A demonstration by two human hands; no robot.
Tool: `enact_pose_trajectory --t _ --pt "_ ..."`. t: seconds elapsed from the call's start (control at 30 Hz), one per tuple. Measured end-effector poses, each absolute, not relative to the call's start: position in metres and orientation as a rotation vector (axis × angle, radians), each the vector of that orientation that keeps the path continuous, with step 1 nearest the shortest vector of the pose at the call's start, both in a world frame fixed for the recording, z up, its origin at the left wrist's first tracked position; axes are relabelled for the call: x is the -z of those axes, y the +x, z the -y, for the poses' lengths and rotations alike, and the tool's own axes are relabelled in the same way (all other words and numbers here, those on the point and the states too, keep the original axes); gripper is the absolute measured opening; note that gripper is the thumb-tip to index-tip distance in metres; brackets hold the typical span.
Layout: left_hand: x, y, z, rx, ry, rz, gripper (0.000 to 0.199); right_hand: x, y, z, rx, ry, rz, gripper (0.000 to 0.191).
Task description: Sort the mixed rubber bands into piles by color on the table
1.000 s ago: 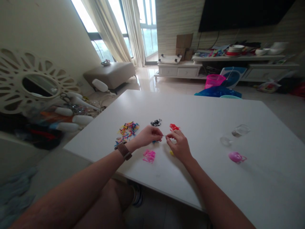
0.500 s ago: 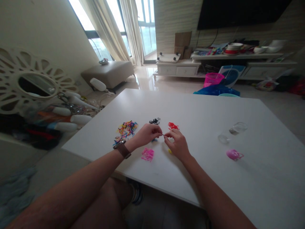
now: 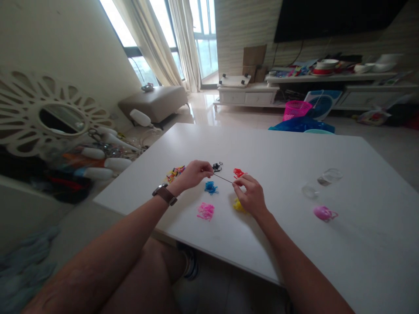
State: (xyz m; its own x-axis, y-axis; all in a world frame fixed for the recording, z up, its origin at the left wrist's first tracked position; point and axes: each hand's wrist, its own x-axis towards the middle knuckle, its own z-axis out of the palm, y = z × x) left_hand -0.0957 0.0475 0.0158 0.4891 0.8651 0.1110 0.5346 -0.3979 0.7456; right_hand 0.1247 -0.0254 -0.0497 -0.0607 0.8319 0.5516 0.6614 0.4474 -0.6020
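A thin black band (image 3: pixel 223 178) is stretched taut between my two hands over the white table (image 3: pixel 278 244). My left hand (image 3: pixel 198 173) pinches one end, and my right hand (image 3: pixel 251 194) pinches the other. Below the band lies a blue pile (image 3: pixel 211 188) of small bands. Black bands (image 3: pixel 217 166) sit just beyond my left fingertips, red ones (image 3: pixel 238 172) just beyond my right. A yellow pile (image 3: pixel 239 205) is partly covered by my right hand. Pink bands (image 3: pixel 206 211) lie nearer me. My left wrist partly hides a mixed-colour pile (image 3: pixel 174 173).
On the table's right side are a clear container (image 3: pixel 330 176), a clear round piece (image 3: pixel 309 190) and a pink-purple object (image 3: pixel 324 213). Past the far edge stands a pink basket (image 3: pixel 296 109). Chair-like white parts (image 3: pixel 118 164) are at the left.
My hands have moved apart, stretching the black band into a longer line. More of the blue and yellow piles shows. The view has shifted slightly.
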Motion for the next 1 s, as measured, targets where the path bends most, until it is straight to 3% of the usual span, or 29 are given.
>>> enact_pose_trajectory --t 0.63,1.0 --pt "0.003 -0.074 -0.047 -0.542 2.066 -1.07 0.007 0.058 0.121 0.024 -0.275 -1.249 1.833 0.014" --pt "0.03 -0.094 -0.091 -0.821 1.785 -1.662 0.012 0.056 0.127 0.026 -0.331 -1.251 1.688 0.013"
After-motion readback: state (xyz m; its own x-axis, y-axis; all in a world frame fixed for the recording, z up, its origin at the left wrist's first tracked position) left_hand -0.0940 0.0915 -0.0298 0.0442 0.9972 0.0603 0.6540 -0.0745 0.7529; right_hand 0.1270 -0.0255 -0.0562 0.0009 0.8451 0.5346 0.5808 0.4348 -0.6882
